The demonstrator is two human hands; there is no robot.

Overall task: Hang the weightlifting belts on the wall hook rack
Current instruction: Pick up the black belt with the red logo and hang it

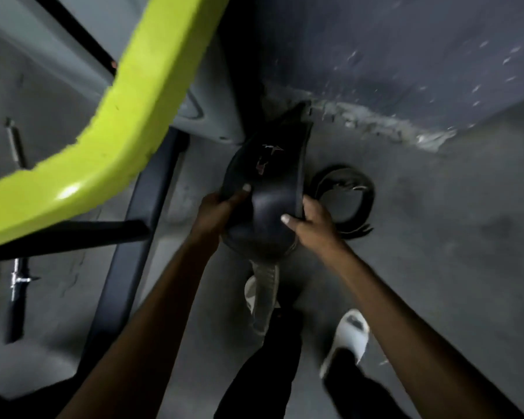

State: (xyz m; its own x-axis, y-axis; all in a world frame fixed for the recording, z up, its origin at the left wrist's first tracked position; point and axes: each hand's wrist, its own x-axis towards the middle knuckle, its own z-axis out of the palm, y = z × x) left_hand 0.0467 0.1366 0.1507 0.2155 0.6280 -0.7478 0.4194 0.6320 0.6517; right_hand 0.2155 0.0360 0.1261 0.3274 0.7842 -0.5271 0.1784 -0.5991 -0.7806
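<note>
Black and smooth, the wide weightlifting belt [265, 189] is bent into a curve and held above the gray floor [436, 237]. The left hand [221, 207] pinches its left edge and the right hand [312, 219] pinches its right edge. A second belt [345, 201], thin and rolled in a ring, lies on the floor just right of the wide belt. No wall hooks show. The strap end [265, 294] hanging under the wide belt could catch a shoe [348, 337] and trip the person.
</note>
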